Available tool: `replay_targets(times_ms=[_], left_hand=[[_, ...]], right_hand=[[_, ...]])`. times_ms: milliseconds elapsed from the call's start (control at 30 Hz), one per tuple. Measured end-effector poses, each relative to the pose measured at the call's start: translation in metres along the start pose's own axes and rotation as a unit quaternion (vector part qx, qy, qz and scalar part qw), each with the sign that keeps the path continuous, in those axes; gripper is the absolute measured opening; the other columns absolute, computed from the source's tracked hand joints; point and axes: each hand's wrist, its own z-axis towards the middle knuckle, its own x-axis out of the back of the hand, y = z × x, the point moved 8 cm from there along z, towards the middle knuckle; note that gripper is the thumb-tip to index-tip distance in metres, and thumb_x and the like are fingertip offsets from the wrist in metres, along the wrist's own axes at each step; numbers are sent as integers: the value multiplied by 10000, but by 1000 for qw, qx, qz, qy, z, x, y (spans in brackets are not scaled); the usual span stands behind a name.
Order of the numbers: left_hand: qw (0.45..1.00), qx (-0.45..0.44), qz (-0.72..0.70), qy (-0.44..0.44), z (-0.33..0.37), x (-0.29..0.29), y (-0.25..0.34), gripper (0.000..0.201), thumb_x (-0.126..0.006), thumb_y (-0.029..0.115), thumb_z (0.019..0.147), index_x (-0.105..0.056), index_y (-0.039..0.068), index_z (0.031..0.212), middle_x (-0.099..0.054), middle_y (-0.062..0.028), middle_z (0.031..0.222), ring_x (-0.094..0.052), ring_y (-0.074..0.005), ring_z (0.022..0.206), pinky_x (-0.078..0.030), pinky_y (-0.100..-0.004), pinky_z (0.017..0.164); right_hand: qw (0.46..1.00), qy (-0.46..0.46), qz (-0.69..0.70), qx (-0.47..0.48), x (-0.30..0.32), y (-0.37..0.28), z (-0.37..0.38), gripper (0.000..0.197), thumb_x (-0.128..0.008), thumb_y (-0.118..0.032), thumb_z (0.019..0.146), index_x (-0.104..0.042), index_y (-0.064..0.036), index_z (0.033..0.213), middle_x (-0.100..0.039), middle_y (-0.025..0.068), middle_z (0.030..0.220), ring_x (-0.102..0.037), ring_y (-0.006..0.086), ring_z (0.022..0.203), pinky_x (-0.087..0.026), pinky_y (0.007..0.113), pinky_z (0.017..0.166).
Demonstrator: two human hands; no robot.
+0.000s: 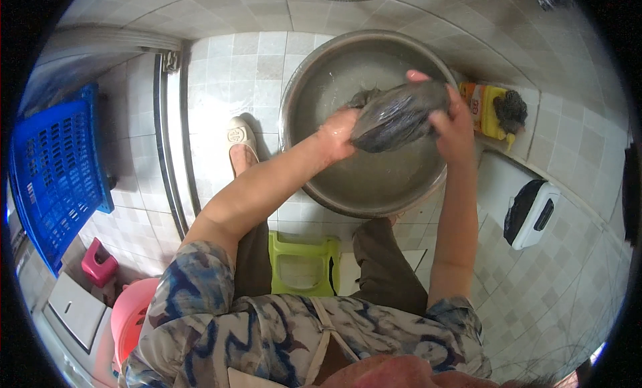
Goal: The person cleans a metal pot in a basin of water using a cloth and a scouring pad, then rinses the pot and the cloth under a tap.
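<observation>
Already soaked, dark cloth (398,120) sits bunched in my grip over basin (287,110) of cloudy water (388,177). My left fingers (336,126) clamp one end, right fingers (457,108) curl round other. Seemingly midway: wetting done, cloth not yet set aside.

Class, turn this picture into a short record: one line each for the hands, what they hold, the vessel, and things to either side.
Left hand: gripping the cloth's left end
Right hand: fingers around its right end
Held item: dark grey cloth, bunched, wet-looking
Vessel: round metal basin of cloudy water, beneath the cloth
Right side: yellow package with a dark scrubber on it
Left side: blue slotted basket
Near the legs: green stool
</observation>
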Motion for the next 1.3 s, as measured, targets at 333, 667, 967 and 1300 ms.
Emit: replay_targets(times_ms=[333, 667, 967, 1300], left_hand=[[988, -61, -135, -35, -22, -28, 22, 709, -425, 670, 812, -479, 148, 1288, -489, -46, 1315, -430, -237, 1220, -301, -434, 1037], [968, 5, 238, -84, -16, -12, 22, 810, -654, 498, 785, -335, 19, 1354, -413, -127, 1358, -390, -211, 1248, -290, -402, 1052], [751, -212, 625, 21, -4, 6, 33, 640, -779, 412, 575, -604, -53, 979, -643, -220, 917, -630, -311, 883, -490, -356, 803], [467, -117, 876, 9, -29, -4, -27, 378, -739, 338, 616, -641, 78, 872, -660, -131, 869, -640, -301, 812, -521, -399, 728]], right_hand=[[864, 71, 498, -16, -31, 139, 49, 665, -459, -577, 861, -460, -62, 1281, -519, 129, 1260, -523, 285, 1100, -415, 439, 944], [911, 244, 242, -229, -6, 94, 49, 373, -728, -212, 724, -629, 6, 1011, -645, 89, 985, -614, 217, 896, -483, 337, 816], [961, 120, -39, -246, -10, 162, 71, 266, -704, -191, 709, -638, -12, 895, -620, 63, 789, -586, 179, 671, -471, 340, 604], [810, 343, -385, -278, 2, 179, -15, 405, -554, -313, 791, -636, 81, 839, -599, 313, 933, -590, 414, 929, -467, 427, 817]])
